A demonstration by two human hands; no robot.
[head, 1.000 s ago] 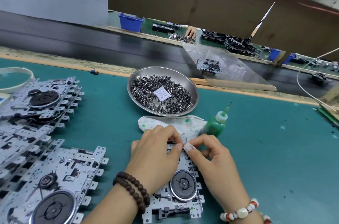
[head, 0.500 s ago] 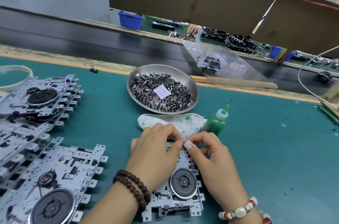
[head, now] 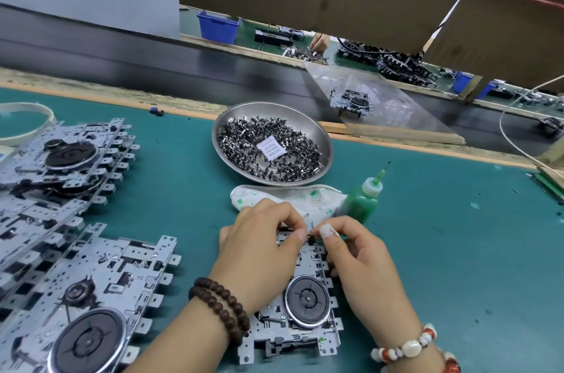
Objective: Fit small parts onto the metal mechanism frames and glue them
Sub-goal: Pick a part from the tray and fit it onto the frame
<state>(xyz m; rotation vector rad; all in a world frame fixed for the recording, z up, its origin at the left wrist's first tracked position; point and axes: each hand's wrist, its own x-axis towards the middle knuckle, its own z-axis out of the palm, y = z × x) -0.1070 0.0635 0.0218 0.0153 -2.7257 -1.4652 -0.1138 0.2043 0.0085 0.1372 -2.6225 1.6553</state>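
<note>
my frame (head: 305,305) lies flat on the surface (head: 442,250) under both hands, its long axis running away from me. at its far edge my left hand (head: 262,250) and right hand (head: 360,262) meet, fingers curled, pinching what looks like one small dark part (head: 312,239), though it is too tiny to be sure. the glue bottle (head: 361,200) stands just beyond, nearer my right grip, so that hand should reach for it.
</note>
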